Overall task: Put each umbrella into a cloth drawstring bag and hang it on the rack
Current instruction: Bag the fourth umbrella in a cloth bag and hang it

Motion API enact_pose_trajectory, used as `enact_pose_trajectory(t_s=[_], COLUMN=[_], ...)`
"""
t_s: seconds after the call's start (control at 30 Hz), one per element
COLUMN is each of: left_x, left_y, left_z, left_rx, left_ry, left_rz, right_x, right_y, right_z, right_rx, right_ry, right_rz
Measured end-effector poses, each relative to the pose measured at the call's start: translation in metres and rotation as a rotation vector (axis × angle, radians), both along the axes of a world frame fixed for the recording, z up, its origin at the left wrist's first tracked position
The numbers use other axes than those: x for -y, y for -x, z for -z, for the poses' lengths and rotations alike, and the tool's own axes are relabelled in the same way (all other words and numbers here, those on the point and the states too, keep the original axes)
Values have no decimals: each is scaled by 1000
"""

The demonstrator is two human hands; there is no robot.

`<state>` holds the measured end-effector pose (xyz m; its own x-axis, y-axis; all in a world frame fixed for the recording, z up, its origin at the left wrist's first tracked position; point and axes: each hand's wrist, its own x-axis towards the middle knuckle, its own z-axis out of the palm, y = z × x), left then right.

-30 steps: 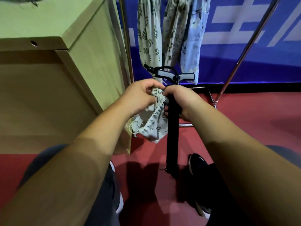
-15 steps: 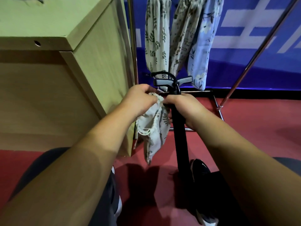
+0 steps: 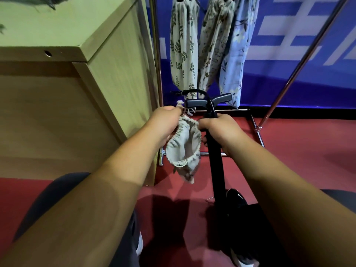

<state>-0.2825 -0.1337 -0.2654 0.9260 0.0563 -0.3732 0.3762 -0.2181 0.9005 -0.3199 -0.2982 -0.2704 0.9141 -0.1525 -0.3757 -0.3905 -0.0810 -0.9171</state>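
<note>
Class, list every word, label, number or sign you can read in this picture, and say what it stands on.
None can be read.
Banner: big white strokes, cut off at the frame edge, unreadable.
Hung bags and held bag: leaf and flower prints only.
Umbrella, cabinet: no lettering seen.

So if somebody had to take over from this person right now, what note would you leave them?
Left hand: grips the open mouth of the leaf-print bag, which hangs beside the umbrella, not yet over it.
Right hand: grips the black umbrella just below its handle; it stands upright with its tip on the floor.
Done: three filled bags hang on the rack.
Left: slide the bag over this umbrella, pull the drawstring, hang it up. No other loose umbrellas are in view.
</note>
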Motion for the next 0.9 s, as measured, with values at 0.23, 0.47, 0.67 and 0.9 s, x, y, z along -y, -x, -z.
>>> enact_pose_trajectory(t_s=[0.23, 0.47, 0.67, 0.9], left_x=[7, 20, 23, 22], left_y=[6, 17, 18, 3], left_z=[-7, -4, 3, 24], left_rx=[-349, -290, -182, -216], left_ry=[348, 179, -3, 10], left_rz=[-33, 251, 143, 33], right_x=[16, 31, 34, 34], right_y=[6, 11, 20, 23], right_z=[1, 4, -5, -15], right_rx=[-15, -40, 72, 194], right_ry=[-8, -28, 26, -73], right_rz=[5, 30, 86, 124])
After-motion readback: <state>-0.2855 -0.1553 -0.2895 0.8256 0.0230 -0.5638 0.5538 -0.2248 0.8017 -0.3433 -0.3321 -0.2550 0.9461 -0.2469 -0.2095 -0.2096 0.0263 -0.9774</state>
